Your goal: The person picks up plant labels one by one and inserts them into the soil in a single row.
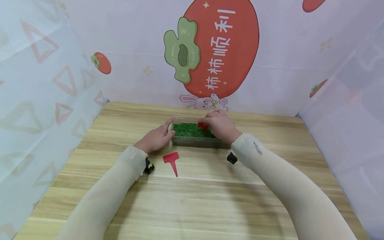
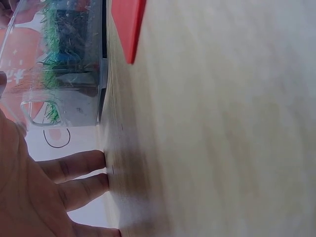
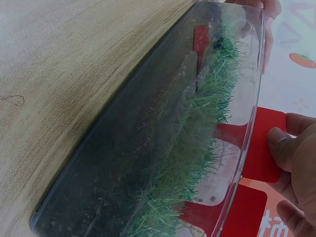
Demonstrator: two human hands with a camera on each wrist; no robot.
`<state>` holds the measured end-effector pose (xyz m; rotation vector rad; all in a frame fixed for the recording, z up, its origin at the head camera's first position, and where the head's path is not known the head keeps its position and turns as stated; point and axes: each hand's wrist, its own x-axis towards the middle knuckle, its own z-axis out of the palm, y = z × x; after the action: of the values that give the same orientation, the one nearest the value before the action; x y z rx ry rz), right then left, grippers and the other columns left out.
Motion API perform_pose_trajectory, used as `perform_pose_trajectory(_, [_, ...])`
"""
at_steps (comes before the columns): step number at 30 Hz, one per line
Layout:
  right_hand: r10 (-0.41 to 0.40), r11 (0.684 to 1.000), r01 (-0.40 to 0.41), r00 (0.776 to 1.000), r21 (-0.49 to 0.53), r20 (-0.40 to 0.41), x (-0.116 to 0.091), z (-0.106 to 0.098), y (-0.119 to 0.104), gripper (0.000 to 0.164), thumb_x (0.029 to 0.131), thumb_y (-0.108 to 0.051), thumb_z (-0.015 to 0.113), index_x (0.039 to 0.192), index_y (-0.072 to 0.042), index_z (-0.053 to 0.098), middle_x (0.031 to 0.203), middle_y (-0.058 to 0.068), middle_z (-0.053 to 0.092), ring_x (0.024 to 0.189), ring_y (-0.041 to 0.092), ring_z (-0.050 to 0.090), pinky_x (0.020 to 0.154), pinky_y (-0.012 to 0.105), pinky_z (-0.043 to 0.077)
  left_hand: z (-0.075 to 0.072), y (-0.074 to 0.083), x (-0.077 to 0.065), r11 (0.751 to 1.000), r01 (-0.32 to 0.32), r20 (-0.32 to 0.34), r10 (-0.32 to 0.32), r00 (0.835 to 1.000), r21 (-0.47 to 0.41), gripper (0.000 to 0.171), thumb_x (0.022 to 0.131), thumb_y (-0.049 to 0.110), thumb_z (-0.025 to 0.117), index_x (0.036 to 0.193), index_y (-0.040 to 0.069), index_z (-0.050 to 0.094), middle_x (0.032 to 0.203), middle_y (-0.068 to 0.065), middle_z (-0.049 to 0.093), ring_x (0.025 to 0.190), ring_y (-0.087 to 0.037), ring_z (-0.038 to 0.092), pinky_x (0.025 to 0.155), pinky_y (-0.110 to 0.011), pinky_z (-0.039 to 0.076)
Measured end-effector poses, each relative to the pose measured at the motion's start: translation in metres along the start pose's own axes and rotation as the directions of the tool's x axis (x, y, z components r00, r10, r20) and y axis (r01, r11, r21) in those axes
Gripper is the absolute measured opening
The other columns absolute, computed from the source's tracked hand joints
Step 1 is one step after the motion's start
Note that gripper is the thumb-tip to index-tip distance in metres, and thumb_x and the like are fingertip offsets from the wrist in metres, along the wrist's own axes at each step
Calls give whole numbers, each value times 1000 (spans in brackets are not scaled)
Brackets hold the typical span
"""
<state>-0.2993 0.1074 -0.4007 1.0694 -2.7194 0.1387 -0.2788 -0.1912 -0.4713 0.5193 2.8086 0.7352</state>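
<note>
Two pale sleeves (image 1: 99, 196) leave the head view at its bottom edge; lettering on the right one appears to read "LetsSlim". Two black wrist devices (image 1: 232, 158) are fitted, one per arm. One loose red tag (image 1: 171, 161), T-shaped, lies on the wooden tabletop (image 1: 198, 200), left of centre. Beyond it, mid-frame, stands one clear box (image 1: 198, 142) containing green grass (image 1: 187, 130).

Left hand (image 1: 156, 137): fingers spread, gripping nothing, located at the box's left end. Right hand (image 1: 220, 125): thumb and fingers pinch a second red tag (image 3: 269, 143) at the upper rim. A third red tag (image 3: 247, 212) stands beside it — cut off at the bottom of the right wrist view. A small red T shape (image 3: 201, 39) shows upper centre there; tag or reflection cannot be told. In the head view, the right hand hides the box's right end.

Printed backdrop (image 1: 129, 90), top: one large red fruit (image 1: 243, 50), three small ones, sideways characters 柿柿顺利.
</note>
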Motion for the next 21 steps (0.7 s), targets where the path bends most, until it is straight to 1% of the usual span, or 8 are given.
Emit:
perform_pose_trajectory(2, [-1,1000,1,1000,6,-4,-1,1,0,32,91,-13,75,121,-22,75,107,2,75,102,22,67,108,45,44,2,-1,1,1000,0,1,0,1000,1,66,104,59,28,157,47,-10,160,-19,34,142,-43,39,114,-60,33])
perform_pose_trajectory(6, [-16,1000,16,999,17,-31,-2,1,2,33,89,-14,76,121,-21,74,108,2,74,102,22,66,105,46,45,2,-3,3,1000,-20,-14,20,1000,6,67,105,58,27,160,42,-6,158,-19,37,141,-43,41,112,-60,35])
perform_pose_trajectory(9, [-22,999,25,998,32,-67,-1,0,4,33,89,-14,77,121,-20,74,108,2,73,101,22,66,103,46,47,0,-1,3,999,-37,-25,37,999,10,68,105,58,27,162,36,-2,155,-20,41,138,-42,45,110,-60,38])
perform_pose_trajectory(13, [-42,998,49,991,49,-129,-3,-5,4,31,89,-14,77,119,-18,75,106,3,72,99,22,66,99,46,49,-1,1,3,999,-32,-16,32,999,4,68,105,57,28,162,35,-1,152,-20,45,136,-41,47,109,-59,39])
perform_pose_trajectory(16, [-102,993,112,976,44,-195,-7,-6,-3,27,88,-14,77,115,-16,76,104,4,72,97,23,66,94,44,52,-1,1,4,1000,-29,-15,29,999,6,67,106,55,29,162,34,-1,152,-20,45,136,-42,47,109,-60,38])
perform_pose_trajectory(19, [-194,977,209,949,37,-247,-12,-4,-17,21,90,-15,75,111,-14,77,103,5,71,97,23,66,91,41,53,0,1,4,1000,-26,-17,26,1000,10,67,106,55,29,162,36,-3,152,-20,45,136,-42,47,109,-61,38])
perform_pose_trajectory(21, [-249,962,269,933,44,-262,-15,-1,-30,20,89,-15,75,108,-13,78,102,4,72,97,22,64,89,38,53,1,0,4,1000,-21,-18,21,1000,12,67,105,57,28,161,38,-3,150,-20,46,134,-42,49,109,-60,39])
